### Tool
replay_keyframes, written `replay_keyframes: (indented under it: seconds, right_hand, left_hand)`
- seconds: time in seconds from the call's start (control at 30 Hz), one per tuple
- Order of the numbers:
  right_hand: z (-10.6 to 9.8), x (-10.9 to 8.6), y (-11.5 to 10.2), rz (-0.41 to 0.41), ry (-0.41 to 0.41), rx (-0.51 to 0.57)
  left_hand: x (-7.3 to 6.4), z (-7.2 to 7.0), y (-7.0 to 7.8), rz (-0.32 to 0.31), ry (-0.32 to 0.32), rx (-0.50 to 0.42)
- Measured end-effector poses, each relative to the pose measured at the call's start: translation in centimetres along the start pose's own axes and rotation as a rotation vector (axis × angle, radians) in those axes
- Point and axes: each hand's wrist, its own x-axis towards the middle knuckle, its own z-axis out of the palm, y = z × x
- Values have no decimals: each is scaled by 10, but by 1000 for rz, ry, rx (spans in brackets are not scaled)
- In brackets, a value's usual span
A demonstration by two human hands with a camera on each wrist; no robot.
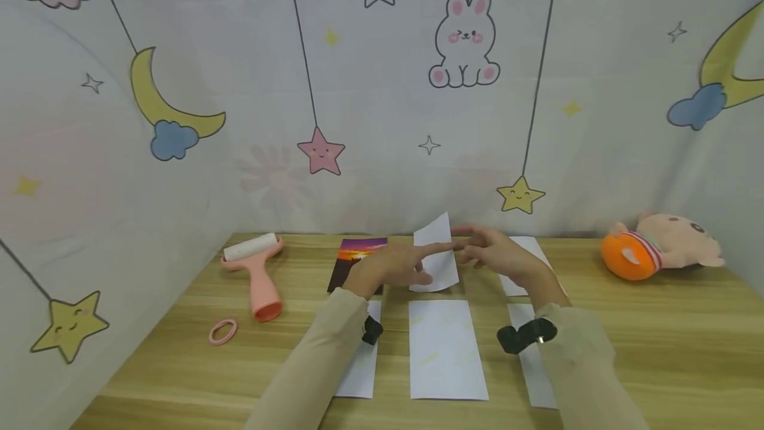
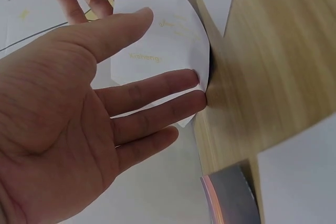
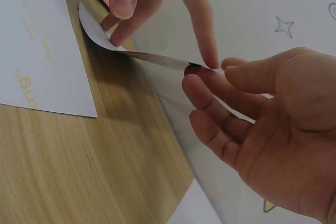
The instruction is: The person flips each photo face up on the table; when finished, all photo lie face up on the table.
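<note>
Card with a white back (image 1: 434, 264) was, in the head view, raised over the far part of the table (image 1: 668, 363), between the left hand (image 1: 394, 267) and the right hand (image 1: 498, 254). Near it, on the left, lay a sunset picture (image 1: 363, 248), and a white sheet (image 1: 447, 350) lay just in front. I judged that if the card was let go carelessly, it could drop on these neighbours and push them out of place.

In the left wrist view, the left hand was spread, its fingers quite straight, with tips at the lower part of the card. The card was curved there, so too much push could, in my opinion, make a crease.

In the right wrist view, the card was seen almost edge-on. The right hand had its fingers loosely bent at the card's end, where one left finger also reached. I could not tell whether the right thumb pinched the card or only stood beside it. With so light a hold, the card could perhaps slip.
</note>
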Motion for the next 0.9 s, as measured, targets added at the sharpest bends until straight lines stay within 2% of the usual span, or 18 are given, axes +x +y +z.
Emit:
replay_keyframes:
  seconds: [0.1, 0.27, 0.43, 0.6, 0.7, 0.9]
  right_hand:
    - [1, 0, -2, 8, -1, 7]
    - [4, -1, -4, -3, -31, 32]
    - [7, -1, -4, -46, -91, 64]
    - [10, 2, -2, -57, -146, 35]
    - [14, 3, -2, -51, -172, 2]
    - [21, 5, -4, -64, -211, -18]
  left_hand:
    - [0, 0, -1, -1, -5, -33]
    - [-1, -2, -6, 30, 6, -117]
    - [0, -3, -11, 77, 51, -196]
    - [0, -4, -15, 97, 99, -316]
    - [0, -4, -16, 101, 124, -348]
    - [1, -7, -16, 173, 196, -350]
